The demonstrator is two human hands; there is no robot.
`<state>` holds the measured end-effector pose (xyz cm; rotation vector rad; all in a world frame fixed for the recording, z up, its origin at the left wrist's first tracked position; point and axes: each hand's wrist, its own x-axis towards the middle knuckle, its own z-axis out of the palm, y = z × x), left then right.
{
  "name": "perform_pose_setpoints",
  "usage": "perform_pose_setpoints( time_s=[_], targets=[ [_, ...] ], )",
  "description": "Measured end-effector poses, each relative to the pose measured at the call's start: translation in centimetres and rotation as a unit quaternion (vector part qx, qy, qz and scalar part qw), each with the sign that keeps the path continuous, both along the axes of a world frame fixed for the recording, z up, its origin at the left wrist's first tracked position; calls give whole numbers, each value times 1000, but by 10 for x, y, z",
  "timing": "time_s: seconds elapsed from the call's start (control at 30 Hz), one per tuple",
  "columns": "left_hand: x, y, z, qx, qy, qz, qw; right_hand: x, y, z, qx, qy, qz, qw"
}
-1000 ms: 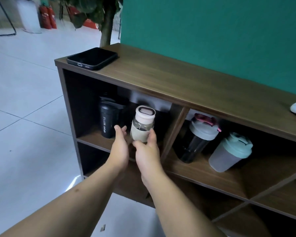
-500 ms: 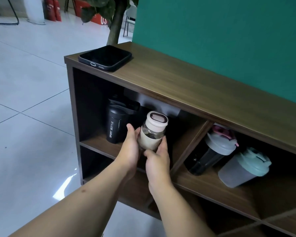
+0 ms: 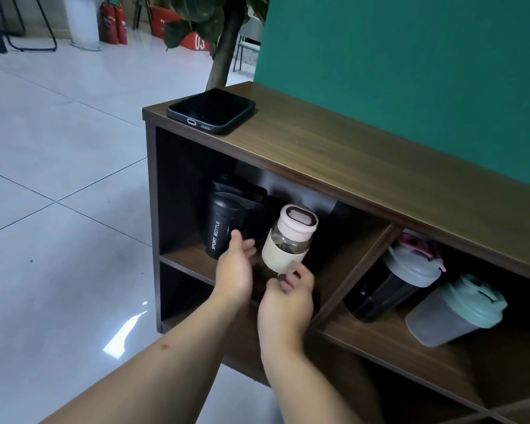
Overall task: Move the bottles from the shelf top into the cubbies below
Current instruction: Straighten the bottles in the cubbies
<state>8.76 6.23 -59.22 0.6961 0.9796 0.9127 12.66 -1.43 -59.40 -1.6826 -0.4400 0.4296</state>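
Note:
A cream-sleeved glass bottle (image 3: 286,243) with a pale pink lid stands in the upper left cubby, just right of a black sport bottle (image 3: 227,221). My left hand (image 3: 234,269) hovers by its left side with fingers apart, not touching it. My right hand (image 3: 285,301) sits just in front of and below the bottle's base, fingers loosely curled and off the glass. In the cubby to the right stand a dark shaker with a grey lid (image 3: 401,280) and a translucent shaker with a mint lid (image 3: 453,310). No bottle shows on the wooden shelf top (image 3: 364,175).
A black phone (image 3: 211,110) lies on the shelf top's left end. A green wall (image 3: 410,71) backs the shelf. Lower cubbies open beneath. A tiled floor (image 3: 58,194) spreads to the left, with a plant trunk (image 3: 223,56) behind the shelf corner.
Both hands were wrapped around the cream bottle; now they have come off it and drawn back slightly, leaving it standing in the cubby. The view has shifted left.

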Motion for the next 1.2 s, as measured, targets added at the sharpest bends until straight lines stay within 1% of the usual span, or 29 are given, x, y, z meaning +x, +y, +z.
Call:
perform_pose_setpoints(
  time_s=[0.03, 0.1, 0.13, 0.2, 0.33, 0.4, 0.5, 0.63, 0.77, 0.9, 1.03, 1.2],
  targets=[
    [-6, 1, -2, 11, 27, 48, 998, -6, 1, -2, -3, -5, -1, 1000],
    [-16, 7, -8, 22, 68, 120, 990, -16, 10, -5, -14, 4, 38, 999],
    [-22, 10, -8, 25, 85, 142, 986, -19, 15, -5, -10, 23, 67, 997],
    [-31, 15, 3, 34, 84, 165, 982, -27, 25, -1, 6, 59, 120, 991],
    [-40, 26, 8, 45, 57, 147, 986, -32, 38, -3, -9, 73, 182, 981],
    [-41, 38, -3, 39, 30, 116, 992, -31, 44, -4, -15, 77, 192, 978],
    [-41, 45, -2, 12, -21, 75, 997, -30, 53, -5, -11, 88, 209, 974],
    [-36, 46, 4, -1, -46, 24, 999, -37, 59, -5, -10, 105, 220, 970],
    [-36, 46, 6, -16, -35, 13, 999, -35, 63, -5, -4, 121, 225, 967],
    [-38, 45, 7, -27, -59, 4, 998, -34, 62, -2, 4, 122, 233, 965],
    [-41, 44, 9, -2, -40, 12, 999, -31, 63, -5, 0, 117, 237, 965],
    [-43, 45, 10, -3, -52, -7, 999, -29, 66, -10, 8, 122, 234, 965]
  ],
)
